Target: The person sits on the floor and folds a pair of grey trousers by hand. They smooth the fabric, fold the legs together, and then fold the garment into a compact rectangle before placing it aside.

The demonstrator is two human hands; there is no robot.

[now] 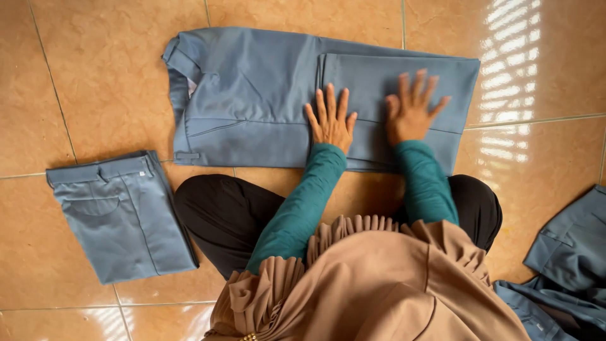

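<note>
Pressing flat with fingers spread, the left hand point(331, 121) and right hand point(411, 110) rest side by side on grey-blue trousers point(252, 95), apparently half-folded; a folded pair point(120, 215) lies well left of them.

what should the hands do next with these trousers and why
Probably fold the doubled leg end over toward the waistband. Both the left hand and right hand press flat on the trousers, folded once; the finished pair lies shorter.
</note>
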